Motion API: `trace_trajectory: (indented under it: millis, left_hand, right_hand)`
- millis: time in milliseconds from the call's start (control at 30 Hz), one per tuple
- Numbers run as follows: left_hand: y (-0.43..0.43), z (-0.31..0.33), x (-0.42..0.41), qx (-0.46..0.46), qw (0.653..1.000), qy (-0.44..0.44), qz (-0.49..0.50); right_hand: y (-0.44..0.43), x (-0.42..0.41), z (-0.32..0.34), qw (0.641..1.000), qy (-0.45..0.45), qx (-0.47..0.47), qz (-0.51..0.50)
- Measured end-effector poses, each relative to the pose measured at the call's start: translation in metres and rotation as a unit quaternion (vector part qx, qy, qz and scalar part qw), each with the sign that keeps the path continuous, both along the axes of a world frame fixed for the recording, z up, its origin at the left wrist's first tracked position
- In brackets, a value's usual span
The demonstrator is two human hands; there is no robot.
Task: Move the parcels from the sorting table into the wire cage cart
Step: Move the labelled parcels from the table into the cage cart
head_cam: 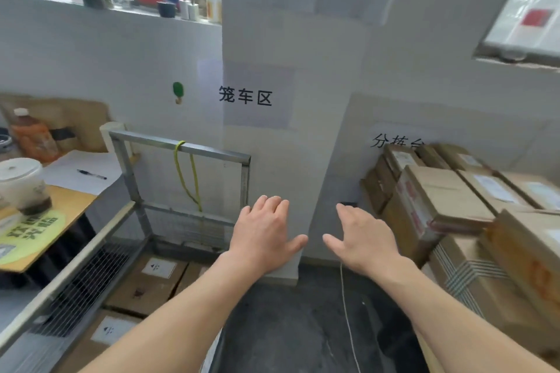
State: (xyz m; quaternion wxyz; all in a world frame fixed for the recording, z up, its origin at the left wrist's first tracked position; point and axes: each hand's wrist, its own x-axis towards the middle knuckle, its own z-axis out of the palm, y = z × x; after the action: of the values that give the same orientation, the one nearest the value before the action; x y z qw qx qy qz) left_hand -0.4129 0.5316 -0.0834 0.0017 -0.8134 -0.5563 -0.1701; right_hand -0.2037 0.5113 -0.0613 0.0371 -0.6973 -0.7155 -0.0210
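Head view: both hands reach out front, left hand (pixel 266 233) and right hand (pixel 363 241), each grip slack, fingers straight, holding nothing. Stacked parcels (pixel 448 200) sit piled on the right; the wire cage cart (pixel 181 147) stands left, with boxes (pixel 145 285) lying inside.

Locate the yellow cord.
Head view, left of centre: the yellow cord hangs looped over the top rail of the wire cage cart, above-left of the left hand.
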Motion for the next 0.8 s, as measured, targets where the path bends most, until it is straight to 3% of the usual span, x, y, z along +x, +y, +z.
trace_trajectory:
  millis: [367, 567, 800]
  left_hand:
    - [-0.045, 0.017, 0.111, 0.003, 0.991, -0.001, -0.135]
    - [-0.07, 0.024, 0.186, 0.003, 0.983, -0.006, -0.182]
    - [-0.098, 0.044, 0.296, 0.009, 0.972, -0.035, -0.232]
  right_hand:
    - [-0.102, 0.103, 0.013, 0.99, -0.001, 0.03, -0.138]
    - [-0.154, 0.165, 0.017, 0.985, 0.026, 0.059, -0.161]
    - [-0.194, 0.265, 0.042, 0.975, 0.0, 0.11, -0.193]
